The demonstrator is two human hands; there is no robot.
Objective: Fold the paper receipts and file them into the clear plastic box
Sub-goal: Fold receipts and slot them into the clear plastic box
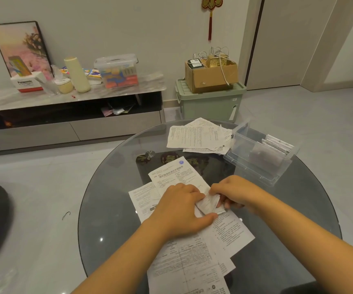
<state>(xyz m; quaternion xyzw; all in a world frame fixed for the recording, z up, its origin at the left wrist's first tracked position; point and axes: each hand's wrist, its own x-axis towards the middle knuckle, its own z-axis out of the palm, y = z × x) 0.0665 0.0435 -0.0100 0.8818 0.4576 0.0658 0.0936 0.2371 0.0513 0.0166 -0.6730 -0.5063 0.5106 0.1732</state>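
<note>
Item: round glass table, seen from above by the head camera, with papers in three lots. Lot one, near centre: a small folded receipt held between both hands above a loose layer of printed sheets that runs from mid-table to the near edge. Left hand: lies over the sheets, thumb stretched along the receipt's near edge and fingers curled onto its left end, gripping it. Right hand: fingers bent round the receipt's right end, pinching it. The receipt's long axis runs from near left to far right, so it points roughly toward the box. Lot two, far centre: a heap of unfolded receipts, well apart from the hands and just left of the box. Container: a clear plastic box, open at the top, on the far right of the table; its long axis runs from far left to near right. Contents: a row of folded white slips stood on edge at its far right end, a darker blurred patch beside them that cannot be identified, and the left part apparently unfilled. Relation for the coming move: the box lies far and right of the receipt, and the right hand is the nearer to it, so that hand is judged the likelier carrier.
</note>
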